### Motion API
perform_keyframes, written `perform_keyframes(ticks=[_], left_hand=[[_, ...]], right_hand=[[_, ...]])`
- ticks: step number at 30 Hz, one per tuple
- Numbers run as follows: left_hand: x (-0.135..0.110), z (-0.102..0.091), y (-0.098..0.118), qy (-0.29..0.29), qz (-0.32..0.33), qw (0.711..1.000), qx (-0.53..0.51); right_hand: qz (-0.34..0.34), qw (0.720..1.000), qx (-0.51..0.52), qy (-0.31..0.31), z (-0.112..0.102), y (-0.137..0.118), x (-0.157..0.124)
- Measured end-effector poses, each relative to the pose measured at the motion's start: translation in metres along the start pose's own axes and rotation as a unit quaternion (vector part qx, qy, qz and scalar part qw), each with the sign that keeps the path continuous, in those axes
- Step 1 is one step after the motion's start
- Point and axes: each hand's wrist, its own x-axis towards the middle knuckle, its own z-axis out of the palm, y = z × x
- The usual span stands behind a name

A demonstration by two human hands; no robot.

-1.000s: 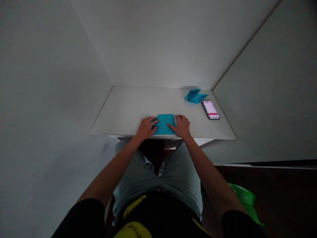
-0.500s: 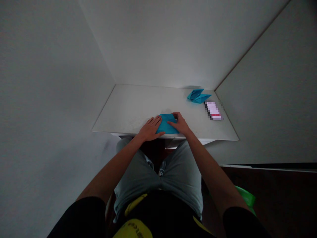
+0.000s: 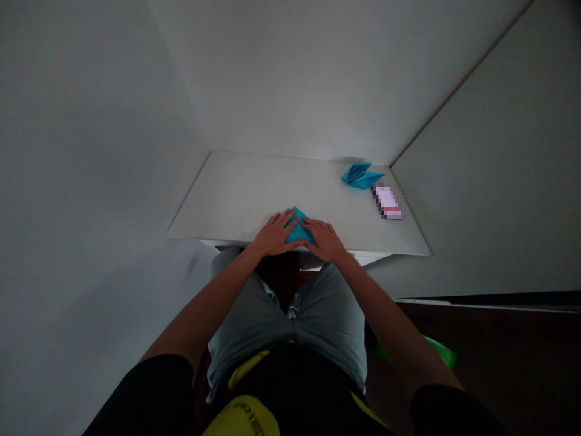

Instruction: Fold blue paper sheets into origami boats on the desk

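Observation:
A blue sheet of paper lies near the front edge of a white table, folded so its far end comes to a point. My left hand lies flat on its left side, fingers stretched out over the fold. My right hand presses flat on its right side, fingers pointing toward the left hand. Most of the paper is hidden under both hands.
A finished blue folded paper piece sits at the table's far right. A phone with a blurred screen lies just in front of it. White walls close in on the table's left, back and right. A green stool shows below right.
The paper went from a flat rectangle to a pointed shape as its corners were folded in. Both hands moved inward over it and now press it flat.

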Motion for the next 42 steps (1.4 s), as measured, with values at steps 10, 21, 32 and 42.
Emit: perform_keyframes(ticks=[10, 21, 32, 42], left_hand=[[-0.031, -0.012, -0.016, 0.012, 0.007, 0.99, -0.141], [-0.024, -0.02, -0.018, -0.023, -0.003, 0.987, -0.158], [-0.023, -0.023, -0.02, -0.043, 0.0, 0.986, -0.16], [-0.018, -0.035, -0.024, -0.057, -0.007, 0.974, -0.22]], right_hand=[[-0.008, 0.999, 0.039, -0.01, -0.017, 0.004, -0.019], [-0.025, 0.997, 0.039, -0.055, -0.028, 0.016, -0.005], [-0.036, 0.997, 0.026, -0.064, -0.03, 0.016, -0.003], [-0.037, 0.991, 0.085, -0.097, -0.044, 0.023, 0.003]])
